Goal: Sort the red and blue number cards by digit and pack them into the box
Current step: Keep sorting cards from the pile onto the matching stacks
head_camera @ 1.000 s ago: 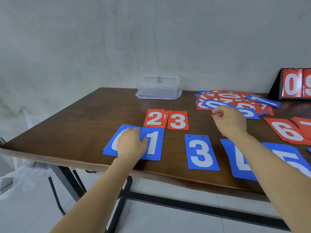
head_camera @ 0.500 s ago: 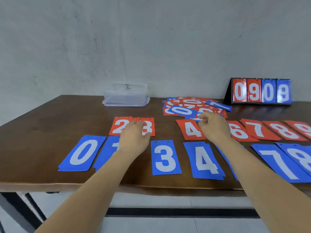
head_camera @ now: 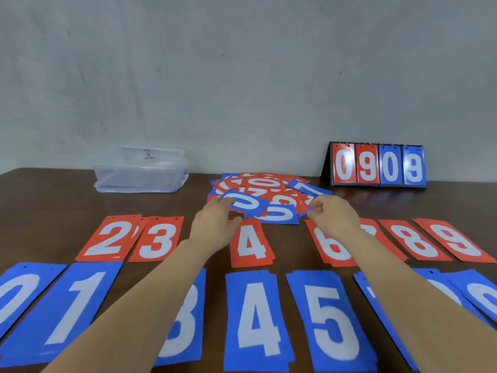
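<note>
Fingers (head_camera: 227,203) at the near edge of the loose pile (head_camera: 269,183)

Fingers of the left hand (head_camera: 215,224) reach forward nearly straight, with the tips on the left short end of a blue 0 card (head_camera: 248,204) and the thumb spread below it. Nothing is gripped yet. The right hand (head_camera: 334,218) has its fingers curled in at the pile's right edge, and I cannot tell whether a card is pinched there.

The blue 0 card tops the near-left side of the pile. Its long axis runs left to right and dips slightly toward the right, so its short end faces the left fingertips. The left hand is the nearer one, and a pinch on that end looks like the natural way to lift it. Its likely home is the blue 0 stack (head_camera: 16,294) at the far left of the near row, well apart from the pile.

The cards are thin, flat rectangles with a matte face, white digits and small holes along one short edge. They probably slide easily over each other and over the dark, smooth wooden desk (head_camera: 53,200). Sorted stacks lie in two rows: red ones such as the red 4 (head_camera: 251,242) between the two hands, and blue ones nearest the person.

The box (head_camera: 139,173) is clear plastic with rounded corners and sits at the back left. No cards are visible in it — packing has not begun.
</note>
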`<state>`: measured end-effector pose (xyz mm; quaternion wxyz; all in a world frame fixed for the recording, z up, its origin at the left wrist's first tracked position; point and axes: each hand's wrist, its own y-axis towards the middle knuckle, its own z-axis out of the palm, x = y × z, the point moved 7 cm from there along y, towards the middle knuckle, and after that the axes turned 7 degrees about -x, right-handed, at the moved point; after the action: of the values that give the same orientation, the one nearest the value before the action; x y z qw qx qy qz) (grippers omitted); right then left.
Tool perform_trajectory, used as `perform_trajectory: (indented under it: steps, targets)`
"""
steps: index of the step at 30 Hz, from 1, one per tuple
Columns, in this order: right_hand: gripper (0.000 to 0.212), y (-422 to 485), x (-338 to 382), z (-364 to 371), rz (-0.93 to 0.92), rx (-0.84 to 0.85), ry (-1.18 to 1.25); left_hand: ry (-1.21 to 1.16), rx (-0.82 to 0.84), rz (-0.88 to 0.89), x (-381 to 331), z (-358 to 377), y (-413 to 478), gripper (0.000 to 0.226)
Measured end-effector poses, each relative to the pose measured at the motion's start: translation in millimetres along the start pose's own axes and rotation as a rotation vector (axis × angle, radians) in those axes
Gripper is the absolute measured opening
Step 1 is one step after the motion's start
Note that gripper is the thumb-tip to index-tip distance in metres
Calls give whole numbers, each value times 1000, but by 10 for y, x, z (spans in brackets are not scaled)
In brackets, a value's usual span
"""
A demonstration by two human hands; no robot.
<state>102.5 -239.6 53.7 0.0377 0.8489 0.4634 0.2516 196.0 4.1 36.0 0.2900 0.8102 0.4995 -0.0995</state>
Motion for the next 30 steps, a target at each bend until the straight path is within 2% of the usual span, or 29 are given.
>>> perform_trajectory:
  steps: [7,11,14,19,23,25,27,30]
  targets:
    - [59,603,505,635,-163,148,41,7,-58,-159,309,109,271,56]
    - [71,794,813,983,-244,219,-81,-3,-82,-221,463,75,304,55]
    - [85,875,868,1199,-244,296,-233,13,-100,-247,547,4,327,54]
    - [93,975,822,1277,-167,375,-243,41,-96,-229,622,-54,395,53]
    - [88,963,855,1227,-122,341,-143,30,-63,-206,597,-14,467,55]
    - [74,949,875,1188,-130,264,-43,13,-51,-187,576,11,507,57]
    - [52,949,878,1098,-133,164,190,1,-68,-132,538,13,567,59]
    - [31,961,866,859,-85,128,641,48,-169,80,347,-57,682,65]
